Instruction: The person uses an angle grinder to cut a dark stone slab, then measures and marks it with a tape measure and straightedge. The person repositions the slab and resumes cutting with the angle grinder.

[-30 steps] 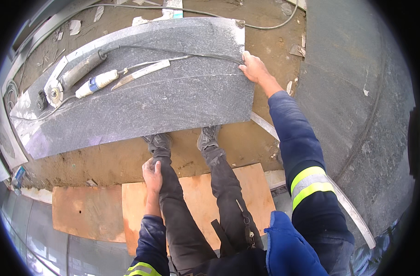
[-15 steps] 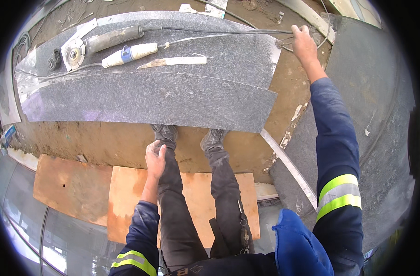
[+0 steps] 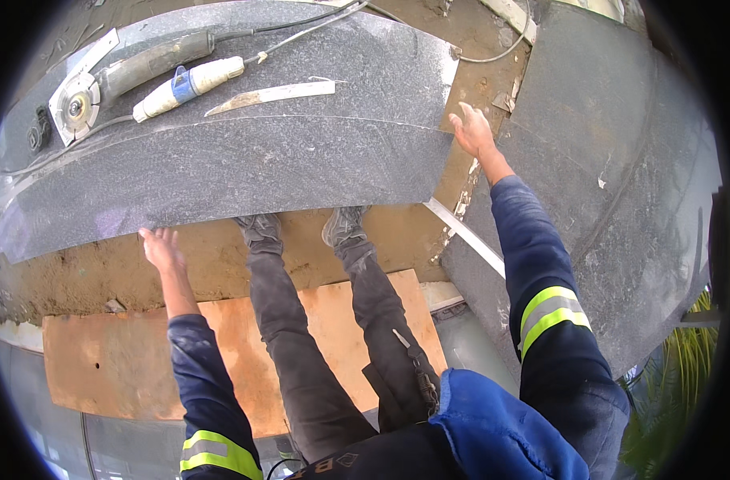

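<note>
A wide dark grey stone slab (image 3: pixel 301 164) lies in front of me, with a thin curved line running along its length. My left hand (image 3: pixel 164 249) is at the slab's near edge, fingers apart and holding nothing. Off the slab's right end, my right hand (image 3: pixel 473 130) is held with fingers spread, also with nothing in it. On the slab's far left lies an angle grinder (image 3: pixel 153 64) with a cutting disc. A white and blue cable connector (image 3: pixel 187 88) rests beside it. Nearer the slab's middle is a narrow pale strip (image 3: pixel 273 95).
Another large grey slab (image 3: pixel 597 136) lies to the right. A long straight white bar (image 3: pixel 465 236) slants between the slabs. Behind my feet, plywood boards (image 3: pixel 133 360) lie over grey tiles. Bare brown soil (image 3: pixel 69 276) runs along the near slab edge. Cables loop at the far side.
My right hand has let go of the cable and come nearer, to the slab's right end. My left hand has moved left and forward to its near edge. The view has shifted too.
</note>
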Demonstrator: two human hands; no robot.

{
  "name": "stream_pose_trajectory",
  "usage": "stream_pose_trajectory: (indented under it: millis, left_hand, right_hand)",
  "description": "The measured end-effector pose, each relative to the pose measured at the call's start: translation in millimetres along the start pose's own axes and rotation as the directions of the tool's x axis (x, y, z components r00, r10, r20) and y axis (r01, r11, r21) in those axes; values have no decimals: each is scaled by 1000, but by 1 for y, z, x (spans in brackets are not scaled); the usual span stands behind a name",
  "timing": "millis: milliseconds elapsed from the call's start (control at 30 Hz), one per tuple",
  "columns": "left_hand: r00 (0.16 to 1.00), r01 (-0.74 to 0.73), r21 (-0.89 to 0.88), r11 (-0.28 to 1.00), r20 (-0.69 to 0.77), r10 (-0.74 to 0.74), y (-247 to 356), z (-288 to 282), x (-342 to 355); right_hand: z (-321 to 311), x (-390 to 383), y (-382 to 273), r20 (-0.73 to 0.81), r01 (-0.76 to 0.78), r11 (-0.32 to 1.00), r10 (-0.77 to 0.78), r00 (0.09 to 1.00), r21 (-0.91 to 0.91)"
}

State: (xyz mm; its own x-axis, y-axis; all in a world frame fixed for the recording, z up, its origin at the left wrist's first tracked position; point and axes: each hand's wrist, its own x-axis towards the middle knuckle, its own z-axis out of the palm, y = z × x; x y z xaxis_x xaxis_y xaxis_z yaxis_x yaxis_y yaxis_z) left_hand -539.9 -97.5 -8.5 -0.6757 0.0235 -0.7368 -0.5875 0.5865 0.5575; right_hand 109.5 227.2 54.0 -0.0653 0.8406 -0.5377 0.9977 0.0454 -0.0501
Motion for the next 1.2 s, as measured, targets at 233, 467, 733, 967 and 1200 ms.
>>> stream_pose_trajectory:
  millis: [233, 467, 733, 967, 1200]
  left_hand:
    - [990, 61, -209, 976, -110, -85, 66, -11, 112]
    - [984, 100, -289, 952, -115, -138, 69, -52, 146]
    - [967, 192, -252, 949, -117, -226, 41, 19, 85]
    - [989, 146, -79, 986, 8, -146, -4, 50, 34]
    - [995, 92, 68, 993, 37, -94, -27, 76, -10]
  right_hand:
    - [77, -43, 23, 135, -390, 743, 382, 914, 543]
    - [86, -31, 36, 135, -247, 736, 209, 969, 630]
    - [79, -42, 102, 47, -258, 805, 277, 960, 534]
    - [64, -30, 186, 2, -260, 871, 286, 958, 416]
    - [67, -21, 231, -2, -319, 904, 334, 943, 286]
